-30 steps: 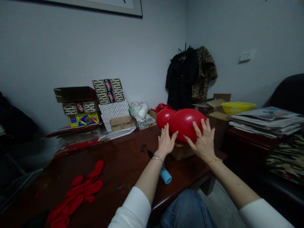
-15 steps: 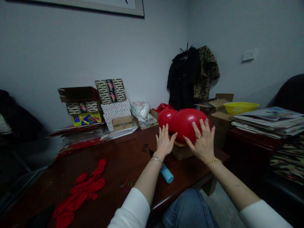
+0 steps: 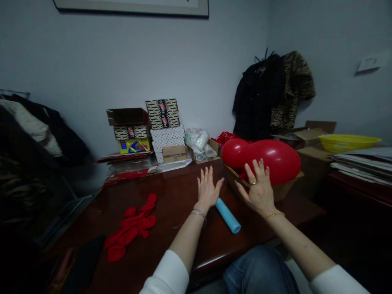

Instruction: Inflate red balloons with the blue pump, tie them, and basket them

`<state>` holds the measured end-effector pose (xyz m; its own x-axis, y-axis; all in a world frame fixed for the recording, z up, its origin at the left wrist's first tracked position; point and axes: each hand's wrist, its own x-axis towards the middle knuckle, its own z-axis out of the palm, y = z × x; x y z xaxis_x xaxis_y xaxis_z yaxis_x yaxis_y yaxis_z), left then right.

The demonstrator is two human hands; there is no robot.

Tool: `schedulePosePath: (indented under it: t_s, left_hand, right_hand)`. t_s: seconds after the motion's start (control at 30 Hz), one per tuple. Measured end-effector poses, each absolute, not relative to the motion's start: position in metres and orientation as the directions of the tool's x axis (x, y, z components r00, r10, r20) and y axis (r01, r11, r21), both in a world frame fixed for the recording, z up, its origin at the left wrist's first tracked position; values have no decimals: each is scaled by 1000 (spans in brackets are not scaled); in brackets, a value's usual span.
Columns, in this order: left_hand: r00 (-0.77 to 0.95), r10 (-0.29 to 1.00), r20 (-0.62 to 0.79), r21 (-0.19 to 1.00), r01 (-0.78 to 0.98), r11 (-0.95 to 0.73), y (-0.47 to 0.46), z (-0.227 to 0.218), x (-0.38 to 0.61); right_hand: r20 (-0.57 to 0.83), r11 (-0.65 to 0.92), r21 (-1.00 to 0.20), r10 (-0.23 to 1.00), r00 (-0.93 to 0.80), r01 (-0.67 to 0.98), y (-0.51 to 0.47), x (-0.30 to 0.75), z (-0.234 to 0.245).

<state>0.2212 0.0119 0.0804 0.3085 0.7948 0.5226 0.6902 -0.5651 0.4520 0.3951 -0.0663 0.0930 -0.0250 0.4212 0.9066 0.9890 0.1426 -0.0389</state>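
Seen from the seat, two inflated red balloons [image 3: 280, 161] already sit in the basket [image 3: 283, 192] at one o'clock, while what look like limp red balloons [image 3: 131, 233] lie unfilled at ten o'clock on the table [image 3: 174, 192]. Both hands are spread wide, gripping nothing: left hand [image 3: 209, 191] beside the blue cylinder [image 3: 228, 217], right hand [image 3: 259, 194] before the filled balloons, contact unclear.

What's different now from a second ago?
The view has turned left. The left hand and right hand, both open, have shifted left relative to the basket: the left is now over the table, left of the red balloons; the right in front of the larger balloon's left part. The balloons remain in the basket; the blue cylinder and red heap also stayed.
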Motion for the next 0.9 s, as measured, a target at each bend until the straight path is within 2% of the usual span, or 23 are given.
schedulePosePath:
  t_s: [0.23,0.43,0.6,0.9]
  left_hand:
    - [200,846,495,428,790,-438,4,39,142]
    - [74,914,400,403,881,-248,-4,4,62]
    - [-77,940,334,384,921,-61,-8,-23,-7]
    - [-235,922,308,296,945,142,-14,-54,-96]
  right_hand:
    - [856,319,-43,500,-129,947,-53,325,59]
    - [760,389,17,594,-264,921,-41,267,16]
    - [704,402,30,641,-305,915,-29,243,-23]
    - [653,365,56,691,-311,929,-11,240,-67]
